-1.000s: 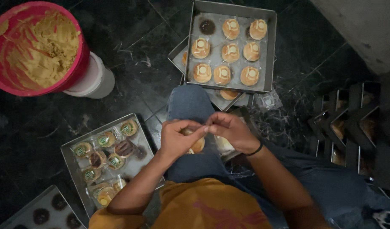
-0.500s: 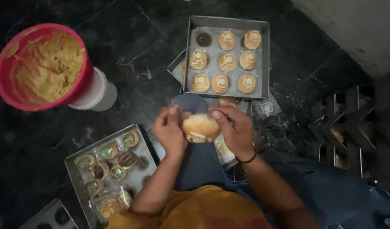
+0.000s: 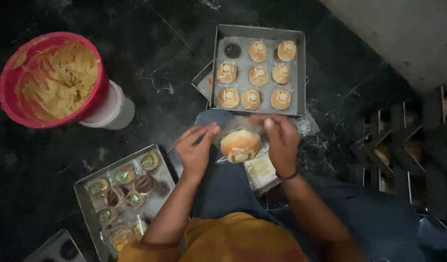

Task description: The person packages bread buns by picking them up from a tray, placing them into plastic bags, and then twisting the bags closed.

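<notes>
— What are those fingers doing?

— They are pinching a clear wrapper from both sides. The left hand is gripping its left edge with fingers half curled; the right hand is closing thumb and fingertips on the right edge. Between them a round golden bun is sitting inside the film, hanging just above the person's knee.

— How is it going to handle, do you think?

— Light and soft, I would judge, so squeezing it would be denting it. The film is looking slick and crinkly, so the edges of the wrapper seem the sensible place to be holding, not the bun itself.

— And around them?

— Just beyond the hands a metal tray is lying on the floor, carrying rows of unwrapped buns and one dark one. To the left a second tray is holding wrapped ones. Further left a red bowl of pale yellow filling is resting on a white tub.

— The floor?

— Dark polished stone floor, glinting in dim light. A dark rack is standing at the right, well apart from the hands.
</notes>
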